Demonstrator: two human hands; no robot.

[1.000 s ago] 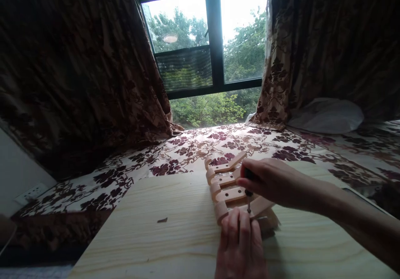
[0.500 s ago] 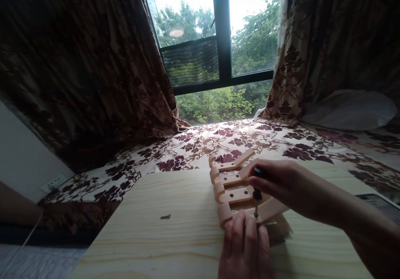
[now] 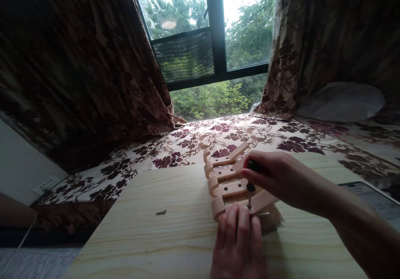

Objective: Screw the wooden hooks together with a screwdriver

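Note:
A rack of several pale, curved hooks (image 3: 231,188), each with dark screw heads or holes, lies on the light wooden board. My right hand (image 3: 279,177) is wrapped round the black handle of a screwdriver (image 3: 251,187), which stands upright with its tip on the nearest hook. My left hand (image 3: 238,239) holds the near edge of the rack, its fingertips over that hook beside the screwdriver tip. The thumb and underside of my left hand are hidden. A small dark screw (image 3: 161,212) lies apart on the board, left of the rack.
The wooden board (image 3: 125,233) rests in front of a floral-covered ledge (image 3: 200,139) under the window. A phone or tablet (image 3: 371,199) lies at the right, partly behind my forearm. Patterned curtains (image 3: 103,83) hang on both sides, and a whitish bag (image 3: 343,101) sits far right.
The whole view has shifted slightly, so everything sits a little further left and higher, and more of the device at right shows. Both hands keep their places on screwdriver and rack.

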